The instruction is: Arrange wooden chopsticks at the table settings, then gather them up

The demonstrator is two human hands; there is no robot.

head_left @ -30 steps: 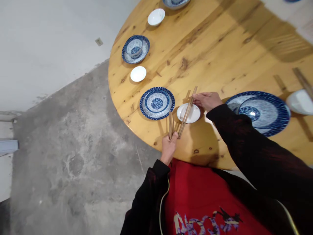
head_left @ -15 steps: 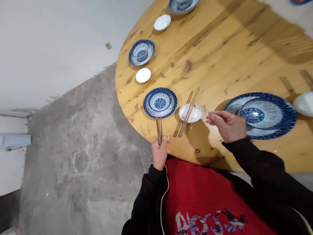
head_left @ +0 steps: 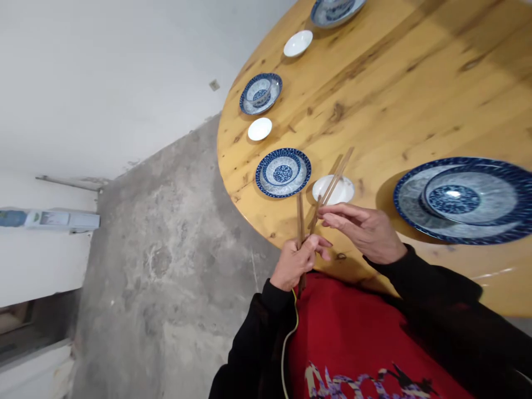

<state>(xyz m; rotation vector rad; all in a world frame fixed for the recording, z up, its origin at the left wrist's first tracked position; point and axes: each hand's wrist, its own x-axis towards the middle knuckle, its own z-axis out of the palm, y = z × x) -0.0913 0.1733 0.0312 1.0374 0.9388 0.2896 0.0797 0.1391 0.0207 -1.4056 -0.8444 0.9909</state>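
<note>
My left hand (head_left: pixel 293 260) is closed around a bundle of wooden chopsticks (head_left: pixel 300 216) at the table's near edge, their upper ends pointing away from me. Another pair of chopsticks (head_left: pixel 337 176) lies slanted across a small white dish (head_left: pixel 343 191). My right hand (head_left: pixel 368 231) pinches this pair below the dish, thumb and index finger close together at the sticks. The two hands are close to each other. Just beyond my left hand is a blue-patterned plate with a bowl (head_left: pixel 283 173) on it.
A larger-looking blue-rimmed plate (head_left: pixel 409 216) with a glossy bowl (head_left: pixel 453 197) sits right of my right hand. Farther along the round wooden table (head_left: pixel 399 111) are white dishes (head_left: pixel 260 129) and more plates with bowls (head_left: pixel 249 105). Concrete floor (head_left: pixel 174 299) lies to the left.
My right hand has moved left from beside the white dish to the chopsticks lying across it. My left hand, still holding its chopsticks, has come closer to them. The view has shifted left.
</note>
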